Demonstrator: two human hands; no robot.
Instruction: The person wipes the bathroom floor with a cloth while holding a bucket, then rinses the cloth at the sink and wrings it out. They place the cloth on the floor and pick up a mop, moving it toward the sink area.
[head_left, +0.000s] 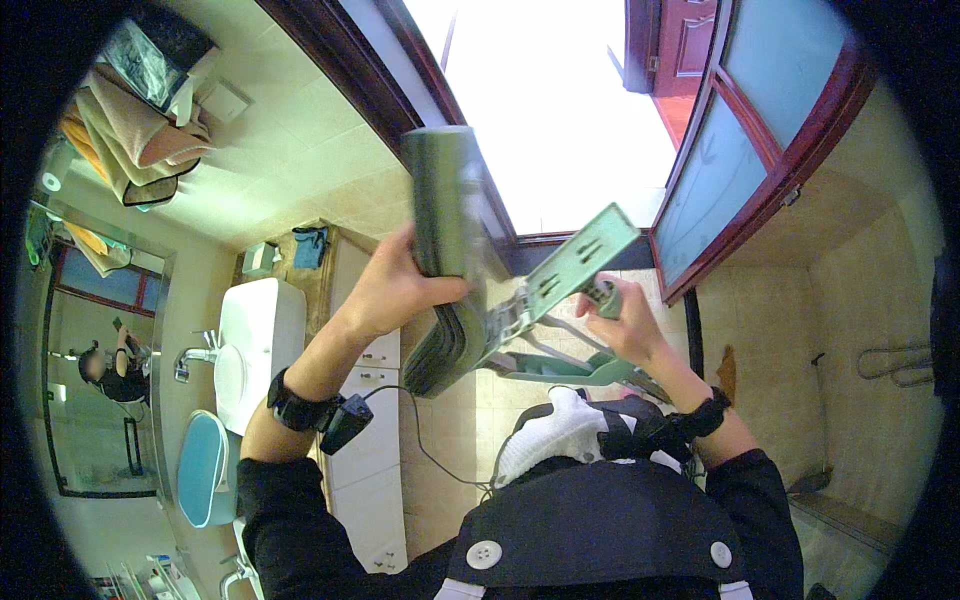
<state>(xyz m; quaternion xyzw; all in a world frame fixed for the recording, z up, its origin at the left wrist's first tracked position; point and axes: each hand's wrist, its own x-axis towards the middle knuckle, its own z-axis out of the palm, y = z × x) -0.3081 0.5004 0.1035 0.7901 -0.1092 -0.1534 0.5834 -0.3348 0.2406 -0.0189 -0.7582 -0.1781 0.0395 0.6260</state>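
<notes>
My left hand (390, 289) grips a thick, dark olive ribbed pad (442, 247), probably sponge, its thumb laid across the near face. The pad is bent in the middle and slightly blurred. From its right side slants a pale green slotted plate (585, 251) with a metal hinge (510, 319), which looks like the head of a folding sponge mop. Below the plate runs a green lever frame (555, 367). My right hand (630, 322) is closed around a short grey-green part (604, 296) under the plate's right end; whether that part belongs to the frame is unclear.
A white washbasin (285, 322) with a chrome tap (191, 360) stands at left above white cabinets (367, 450), beside a blue bin (202, 469). Towels (135, 142) hang on the wall. A glazed door (750, 142) borders the bright doorway. A cable (416, 435) hangs from my left wrist device.
</notes>
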